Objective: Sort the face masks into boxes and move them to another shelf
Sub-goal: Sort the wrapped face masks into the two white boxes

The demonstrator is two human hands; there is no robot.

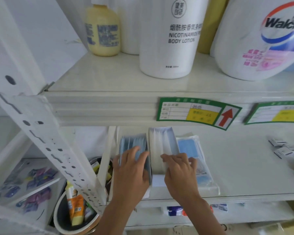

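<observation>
From the head camera, two open boxes are standing side by side on the lower shelf (236, 167). The left hand (131, 168) is resting with fingers spread on the blue face masks (132, 143) in the left box (148, 170). The right hand (178, 168) is pinching white masks (157, 150) in the right box (158, 182), a bagged mask pack (202, 165) lying just beside.

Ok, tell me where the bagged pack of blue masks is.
In the head view, the bagged pack of blue masks lies flat on the lower shelf, just right of the right hand and the white-mask box.
</observation>
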